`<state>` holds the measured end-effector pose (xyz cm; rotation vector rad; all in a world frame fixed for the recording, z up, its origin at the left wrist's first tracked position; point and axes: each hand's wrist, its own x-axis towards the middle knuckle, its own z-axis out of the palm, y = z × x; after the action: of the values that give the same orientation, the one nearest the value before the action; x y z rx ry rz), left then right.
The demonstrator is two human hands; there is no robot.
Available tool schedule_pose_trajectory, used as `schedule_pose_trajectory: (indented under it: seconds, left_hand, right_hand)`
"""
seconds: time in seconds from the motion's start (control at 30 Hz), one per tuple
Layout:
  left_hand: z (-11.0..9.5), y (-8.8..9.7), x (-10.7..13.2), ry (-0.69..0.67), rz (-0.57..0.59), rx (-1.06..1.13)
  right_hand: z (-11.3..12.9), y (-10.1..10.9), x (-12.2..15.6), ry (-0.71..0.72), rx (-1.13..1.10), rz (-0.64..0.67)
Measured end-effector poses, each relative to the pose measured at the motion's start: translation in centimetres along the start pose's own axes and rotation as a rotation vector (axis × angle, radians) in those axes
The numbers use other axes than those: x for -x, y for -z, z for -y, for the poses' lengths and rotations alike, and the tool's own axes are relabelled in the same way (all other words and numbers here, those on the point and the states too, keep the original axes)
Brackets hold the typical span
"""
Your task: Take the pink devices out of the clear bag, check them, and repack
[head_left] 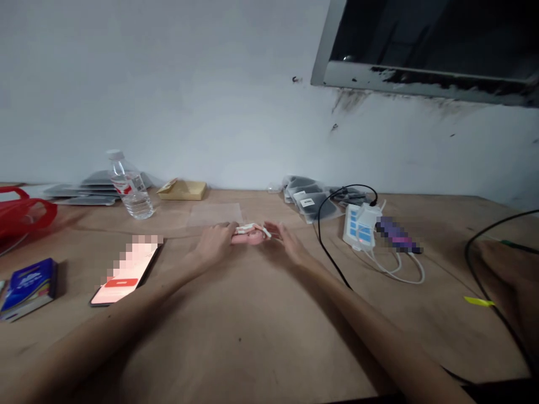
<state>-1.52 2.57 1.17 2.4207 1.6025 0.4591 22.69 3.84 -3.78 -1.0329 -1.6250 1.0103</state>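
A small pink object with white strips along its top lies on the wooden table between my two hands; its exact kind is too small to make out. My left hand closes on its left end, with the fingertips partly hidden behind it. At the right end, my right hand is open, its fingers stretched out and apart beside a white strip tip. Whether the right fingers touch that tip cannot be told. Just behind the left hand lies a flat translucent sheet.
A phone, blue box, water bottle and red bag stand left. Behind are a shallow cardboard box and grey packets. A power strip with cables lies right, near another person's arm.
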Motion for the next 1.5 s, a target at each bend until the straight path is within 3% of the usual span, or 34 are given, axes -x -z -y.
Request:
schedule_pose_trajectory:
  seconds: [0.17, 0.37, 0.53, 0.7, 1.0, 1.27, 1.4, 1.5]
  left_hand:
    - [0.2, -2.3, 0.0, 0.002, 0.026, -0.205]
    - [0.0, -3.5, 0.2, -0.066, 0.025, -0.239]
    - [0.4, -4.1, 0.6, -0.166, -0.014, -0.214]
    - [-0.1, -4.0, 1.8, -0.253, -0.003, -0.156]
    - [-0.9, -3.3, 3.0, -0.167, -0.002, -0.126]
    - [-0.5, -4.9, 3.0, -0.150, -0.060, 0.054]
    - [-0.2, -4.0, 2.6, -0.206, 0.011, 0.064]
    - [0.8, -3.2, 2.3, -0.272, 0.063, 0.009]
  right_hand:
    - [-1.5, 0.0, 3.8, 0.089, 0.322, 0.054]
    - [0.6, -0.8, 3.7, 0.256, 0.463, 0.175]
    - [0.9, -0.7, 3.8, 0.301, 0.491, 0.198]
    - [0.0, -0.3, 3.8, 0.314, 0.535, 0.241]
    - [-0.5, 0.3, 3.6, 0.326, 0.597, 0.254]
    - [-0.2, 0.7, 3.8, 0.327, 0.658, 0.213]
    - [0.0, 0.8, 3.8, 0.339, 0.638, 0.293]
    - [0.1, 0.8, 3.7, 0.337, 0.616, 0.278]
